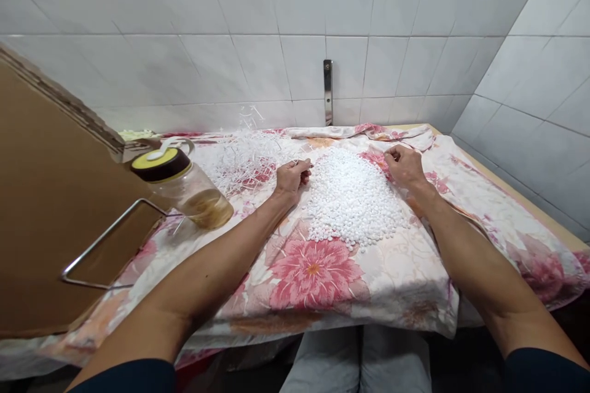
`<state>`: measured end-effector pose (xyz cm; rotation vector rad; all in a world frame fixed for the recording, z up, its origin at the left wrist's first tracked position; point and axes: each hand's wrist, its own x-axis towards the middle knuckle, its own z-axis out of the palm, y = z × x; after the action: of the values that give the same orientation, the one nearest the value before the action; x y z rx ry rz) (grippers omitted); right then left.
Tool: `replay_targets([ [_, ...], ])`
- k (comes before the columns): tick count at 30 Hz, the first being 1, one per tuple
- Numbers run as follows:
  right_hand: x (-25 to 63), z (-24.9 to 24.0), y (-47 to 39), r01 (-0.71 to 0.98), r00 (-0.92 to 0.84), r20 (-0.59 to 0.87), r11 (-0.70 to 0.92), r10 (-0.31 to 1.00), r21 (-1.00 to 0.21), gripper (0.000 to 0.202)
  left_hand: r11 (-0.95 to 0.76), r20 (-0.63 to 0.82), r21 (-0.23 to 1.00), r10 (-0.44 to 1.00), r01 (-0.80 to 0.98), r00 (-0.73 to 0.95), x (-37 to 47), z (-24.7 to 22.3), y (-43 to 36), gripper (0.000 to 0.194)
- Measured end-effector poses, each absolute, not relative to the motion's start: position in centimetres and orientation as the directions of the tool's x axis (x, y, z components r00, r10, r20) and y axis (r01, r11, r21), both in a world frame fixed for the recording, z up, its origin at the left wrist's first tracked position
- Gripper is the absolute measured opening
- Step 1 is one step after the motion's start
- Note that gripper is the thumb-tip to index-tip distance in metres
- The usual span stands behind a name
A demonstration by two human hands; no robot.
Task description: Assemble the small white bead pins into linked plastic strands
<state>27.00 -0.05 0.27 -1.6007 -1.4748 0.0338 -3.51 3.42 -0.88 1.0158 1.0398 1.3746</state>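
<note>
A broad heap of small white bead-like pieces point(353, 196) lies on the flower-patterned cloth point(318, 273). At its left edge is my left hand point(291, 177), thumb and fingers pinched together; whatever is between them is too small to make out. My right hand point(405, 166) hovers by the heap's upper right edge, its fingers also closed in a pinch, and what they hold, if anything, cannot be seen. Beyond my left hand spreads a loose tangle of thin white plastic strips point(246, 156).
A clear bottle point(207, 206) with a yellow-and-black lid and brownish liquid stands on the left. Beside it are a large cardboard box point(59, 209) and a bent metal wire handle point(104, 236). A tiled wall point(258, 61) with a metal bracket point(328, 92) rises behind.
</note>
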Motion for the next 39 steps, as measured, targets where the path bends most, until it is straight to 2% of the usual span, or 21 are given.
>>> replay_targets([
  [22,27.8,-0.6,0.1,0.789,0.282,0.506,0.103,0.815,-0.606,0.019,-0.045,0.039,0.975,0.999,-0.220,-0.033,-3.2,-1.0,3.5,0.021],
  [30,28.5,-1.0,0.3,0.801,0.313,0.508,0.065,0.802,-0.595,0.018,-0.090,0.097,0.970,0.995,-0.227,0.021,-2.6,-1.2,3.2,0.033],
  [39,27.6,-0.7,-0.2,0.822,0.277,0.481,0.054,0.832,-0.567,0.020,-0.082,0.103,0.971,0.991,-0.223,0.088,-2.2,-1.3,2.2,0.037],
])
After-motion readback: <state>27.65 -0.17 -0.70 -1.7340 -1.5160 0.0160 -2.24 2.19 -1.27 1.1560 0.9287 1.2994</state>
